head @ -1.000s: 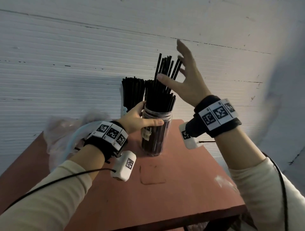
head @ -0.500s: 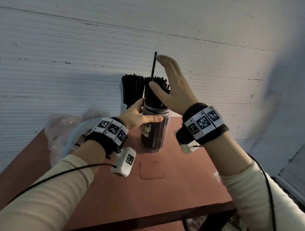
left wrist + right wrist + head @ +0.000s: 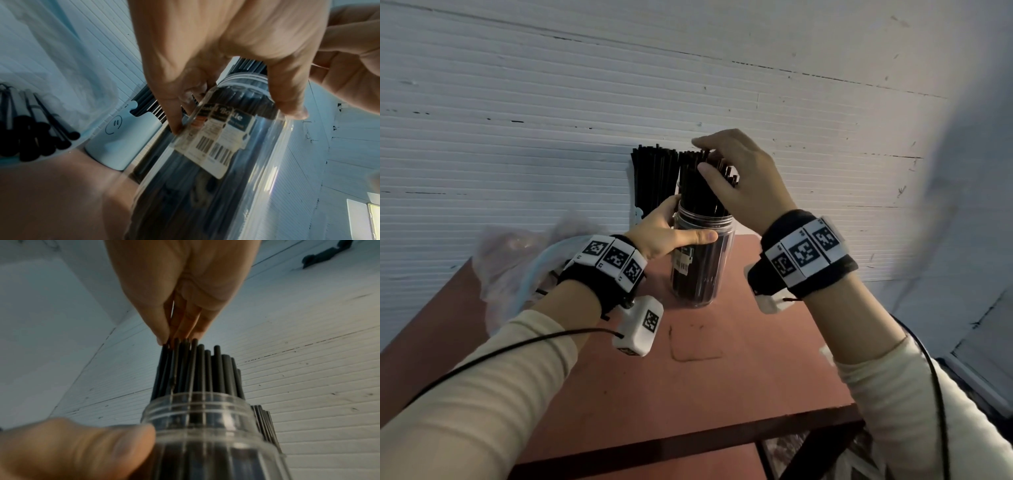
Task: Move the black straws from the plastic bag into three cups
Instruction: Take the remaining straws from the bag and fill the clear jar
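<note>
A clear plastic cup (image 3: 702,270) with a barcode label stands on the reddish table (image 3: 688,394), packed with black straws (image 3: 698,195). My left hand (image 3: 664,233) grips the cup just under its rim, thumb across the front. My right hand (image 3: 736,178) is over the cup, its straight fingertips (image 3: 179,335) resting on the straws' tops (image 3: 197,369). Behind stands a white cup (image 3: 123,139) with a smiley face, also full of black straws (image 3: 652,178). The crumpled plastic bag (image 3: 517,260) lies at the left with a few straws (image 3: 30,142) inside.
A white ribbed wall (image 3: 517,120) rises directly behind the cups. The table's front edge (image 3: 688,442) is close to me, and its right edge (image 3: 822,342) lies under my right forearm. Cables run from both wristbands.
My right hand came down from above the cup onto the straws. The straws that stuck up high now sit level with the others. My left hand has kept its grip.
</note>
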The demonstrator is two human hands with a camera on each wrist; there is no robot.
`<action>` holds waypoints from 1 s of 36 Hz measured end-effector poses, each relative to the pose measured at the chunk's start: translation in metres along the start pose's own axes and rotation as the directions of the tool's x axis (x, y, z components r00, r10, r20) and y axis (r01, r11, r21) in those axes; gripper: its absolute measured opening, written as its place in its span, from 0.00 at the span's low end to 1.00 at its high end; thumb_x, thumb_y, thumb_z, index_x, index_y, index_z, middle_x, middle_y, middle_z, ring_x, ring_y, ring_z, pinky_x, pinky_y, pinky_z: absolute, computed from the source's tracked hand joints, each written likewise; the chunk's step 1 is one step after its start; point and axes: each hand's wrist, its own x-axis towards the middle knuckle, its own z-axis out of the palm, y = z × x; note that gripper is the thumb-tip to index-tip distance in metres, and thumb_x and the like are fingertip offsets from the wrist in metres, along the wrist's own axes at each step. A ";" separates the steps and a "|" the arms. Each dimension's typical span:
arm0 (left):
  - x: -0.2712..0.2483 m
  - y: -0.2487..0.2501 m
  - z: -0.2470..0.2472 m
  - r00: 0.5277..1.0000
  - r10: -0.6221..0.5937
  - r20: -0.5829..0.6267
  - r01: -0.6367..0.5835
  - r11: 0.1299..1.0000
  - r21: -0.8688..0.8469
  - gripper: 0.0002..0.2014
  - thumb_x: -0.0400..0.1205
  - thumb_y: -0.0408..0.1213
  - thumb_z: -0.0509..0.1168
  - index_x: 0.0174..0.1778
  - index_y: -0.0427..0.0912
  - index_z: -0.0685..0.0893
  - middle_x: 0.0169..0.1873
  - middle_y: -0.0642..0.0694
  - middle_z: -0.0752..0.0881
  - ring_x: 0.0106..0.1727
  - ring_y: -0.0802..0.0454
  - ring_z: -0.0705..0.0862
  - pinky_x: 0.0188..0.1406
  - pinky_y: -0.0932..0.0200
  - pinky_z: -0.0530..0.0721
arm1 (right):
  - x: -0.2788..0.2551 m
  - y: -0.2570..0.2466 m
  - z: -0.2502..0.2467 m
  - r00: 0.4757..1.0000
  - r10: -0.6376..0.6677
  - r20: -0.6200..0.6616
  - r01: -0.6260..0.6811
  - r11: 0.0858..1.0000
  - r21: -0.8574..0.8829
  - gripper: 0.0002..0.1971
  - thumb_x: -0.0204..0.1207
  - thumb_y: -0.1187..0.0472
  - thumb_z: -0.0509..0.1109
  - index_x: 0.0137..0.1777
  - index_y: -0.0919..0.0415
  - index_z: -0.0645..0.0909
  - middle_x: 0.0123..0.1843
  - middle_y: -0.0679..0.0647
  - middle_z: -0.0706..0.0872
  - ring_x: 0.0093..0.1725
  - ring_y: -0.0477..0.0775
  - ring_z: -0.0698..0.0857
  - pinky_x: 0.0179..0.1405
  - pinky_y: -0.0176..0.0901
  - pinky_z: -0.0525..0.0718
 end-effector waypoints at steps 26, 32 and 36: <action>0.002 -0.001 0.000 1.000 -0.014 0.015 0.014 0.999 0.031 0.42 0.64 0.50 0.81 0.74 0.46 0.73 0.63 0.51 0.86 0.65 0.55 0.84 0.72 0.46 0.78 | -0.002 0.004 -0.007 0.963 0.235 0.129 -0.251 0.959 0.130 0.14 0.84 0.56 0.62 0.67 0.55 0.79 0.60 0.45 0.86 0.59 0.40 0.82 0.57 0.19 0.72; 0.001 0.001 0.001 1.000 -0.016 0.013 0.016 1.000 0.011 0.44 0.63 0.49 0.80 0.75 0.45 0.72 0.64 0.50 0.86 0.66 0.55 0.83 0.73 0.47 0.77 | 0.008 -0.009 -0.002 0.985 0.155 0.072 -0.164 0.974 0.153 0.07 0.74 0.63 0.71 0.50 0.61 0.80 0.43 0.48 0.88 0.47 0.47 0.87 0.54 0.48 0.85; 0.001 -0.003 0.002 0.999 -0.002 -0.054 0.004 0.999 0.035 0.48 0.58 0.56 0.84 0.74 0.49 0.74 0.62 0.54 0.86 0.64 0.57 0.83 0.72 0.47 0.78 | 0.013 -0.019 -0.005 0.993 0.114 -0.025 -0.107 0.977 0.185 0.05 0.75 0.68 0.68 0.50 0.66 0.81 0.43 0.50 0.86 0.45 0.47 0.86 0.53 0.42 0.85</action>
